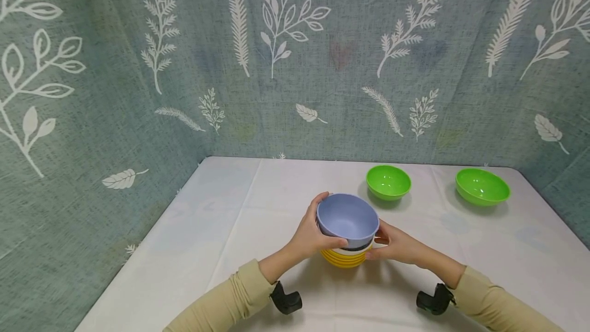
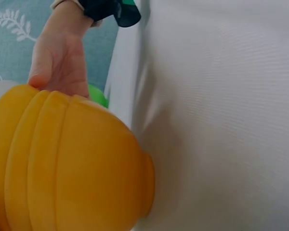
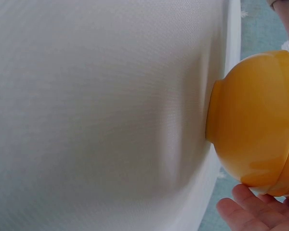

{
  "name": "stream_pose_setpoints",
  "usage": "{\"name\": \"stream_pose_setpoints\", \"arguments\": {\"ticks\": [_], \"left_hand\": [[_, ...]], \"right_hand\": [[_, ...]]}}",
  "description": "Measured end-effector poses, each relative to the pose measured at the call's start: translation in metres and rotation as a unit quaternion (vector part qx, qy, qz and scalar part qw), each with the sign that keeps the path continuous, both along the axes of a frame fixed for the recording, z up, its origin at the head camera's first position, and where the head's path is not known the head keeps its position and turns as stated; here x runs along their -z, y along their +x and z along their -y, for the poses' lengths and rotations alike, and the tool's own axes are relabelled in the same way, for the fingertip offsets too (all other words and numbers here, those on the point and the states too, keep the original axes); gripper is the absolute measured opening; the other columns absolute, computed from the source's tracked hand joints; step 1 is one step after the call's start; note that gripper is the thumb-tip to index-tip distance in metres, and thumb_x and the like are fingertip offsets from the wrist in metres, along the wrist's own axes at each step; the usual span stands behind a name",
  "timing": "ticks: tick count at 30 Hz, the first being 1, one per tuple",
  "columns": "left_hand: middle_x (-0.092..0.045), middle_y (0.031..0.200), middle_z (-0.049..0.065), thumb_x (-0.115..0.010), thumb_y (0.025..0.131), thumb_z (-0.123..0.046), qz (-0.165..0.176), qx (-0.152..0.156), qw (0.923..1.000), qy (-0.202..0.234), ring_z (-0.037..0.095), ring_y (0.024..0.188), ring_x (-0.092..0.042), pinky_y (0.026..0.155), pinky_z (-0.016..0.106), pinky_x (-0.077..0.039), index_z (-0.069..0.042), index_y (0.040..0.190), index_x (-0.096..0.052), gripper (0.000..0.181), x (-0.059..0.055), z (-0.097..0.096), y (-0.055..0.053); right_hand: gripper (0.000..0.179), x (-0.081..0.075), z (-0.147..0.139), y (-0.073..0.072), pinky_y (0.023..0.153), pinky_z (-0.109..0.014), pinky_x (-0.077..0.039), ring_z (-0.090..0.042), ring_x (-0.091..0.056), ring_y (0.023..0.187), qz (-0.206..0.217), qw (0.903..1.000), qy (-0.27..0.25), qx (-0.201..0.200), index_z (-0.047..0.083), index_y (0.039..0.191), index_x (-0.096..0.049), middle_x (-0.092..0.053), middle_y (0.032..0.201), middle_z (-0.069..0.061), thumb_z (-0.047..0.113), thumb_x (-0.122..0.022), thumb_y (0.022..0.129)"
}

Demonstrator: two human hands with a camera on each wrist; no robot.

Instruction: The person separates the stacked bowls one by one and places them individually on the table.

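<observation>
A nested stack of bowls stands upright between both hands in the head view. On top is a periwinkle-blue bowl point(image 1: 348, 216), over a dark rim, a white rim and several yellow bowls point(image 1: 343, 259). The left hand point(image 1: 313, 229) holds the stack's left side, thumb across the front below the blue rim and fingers along the far side. From the right, the right hand point(image 1: 398, 244) grips lower, its thumb by the yellow rims. In the right wrist view, fingertips point(image 3: 243, 192) touch the lowest yellow bowl point(image 3: 255, 120). Whether its foot touches the table is unclear.
Two bright green bowls sit behind the stack on the white-covered table point(image 1: 230, 250): a smaller one point(image 1: 388, 182) and, farther right, a larger one point(image 1: 482, 187). Patterned green-grey fabric point(image 1: 295, 91) hangs along the back and sides. Black camera mounts point(image 1: 286, 298) project from both wrists.
</observation>
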State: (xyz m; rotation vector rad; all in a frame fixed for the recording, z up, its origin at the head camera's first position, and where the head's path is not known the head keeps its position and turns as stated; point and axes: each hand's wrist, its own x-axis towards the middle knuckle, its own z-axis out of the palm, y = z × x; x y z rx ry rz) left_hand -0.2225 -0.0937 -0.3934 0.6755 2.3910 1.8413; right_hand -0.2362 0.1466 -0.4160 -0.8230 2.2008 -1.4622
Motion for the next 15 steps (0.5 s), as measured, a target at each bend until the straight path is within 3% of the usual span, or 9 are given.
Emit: {"name": "stream_pose_setpoints", "arguments": {"ticks": [15], "left_hand": [[-0.034, 0.143, 0.011, -0.079, 0.057, -0.056, -0.016, -0.023, 0.9995, 0.011, 0.029, 0.122, -0.042, 0.097, 0.045, -0.040, -0.012, 0.144, -0.019, 0.115, -0.015, 0.007, -0.005]], "right_hand": [[0.090, -0.003, -0.001, 0.001, 0.099, -0.057, -0.032, -0.047, -0.037, 0.122, -0.002, 1.0000, -0.001, -0.007, -0.006, 0.143, -0.012, -0.023, 0.142, -0.030, 0.018, -0.071, 0.080]]}}
